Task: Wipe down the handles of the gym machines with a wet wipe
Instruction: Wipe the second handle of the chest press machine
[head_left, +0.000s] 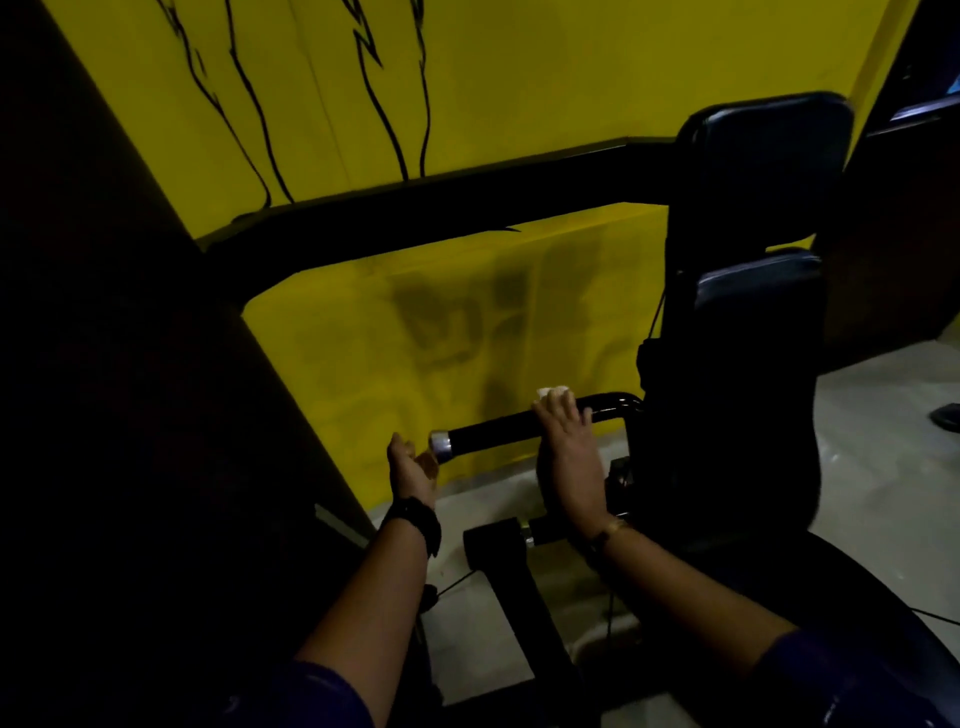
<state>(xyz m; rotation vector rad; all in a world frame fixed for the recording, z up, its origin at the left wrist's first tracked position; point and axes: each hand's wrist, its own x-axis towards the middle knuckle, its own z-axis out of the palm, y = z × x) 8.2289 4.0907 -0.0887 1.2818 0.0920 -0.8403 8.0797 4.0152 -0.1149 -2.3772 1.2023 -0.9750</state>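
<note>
A black machine handle (493, 435) with a chrome end cap (440, 446) runs level at mid-frame, joining the machine at its right end. My right hand (566, 447) lies over the handle's right part, fingers curled round it and pressing a white wet wipe (551, 392) against the bar. Just left of the chrome cap is my left hand (413, 467), palm turned toward the cap, fingers relaxed and holding nothing. It is close to the cap; I cannot tell whether it touches.
A dark padded seat back (769, 156) and lower pad (758, 291) rise at the right. A black frame bar (415, 218) crosses above the handle before a yellow wall (467, 93). A black base beam (519, 597) lies on the grey floor (883, 441). A dark panel (104, 364) fills the left.
</note>
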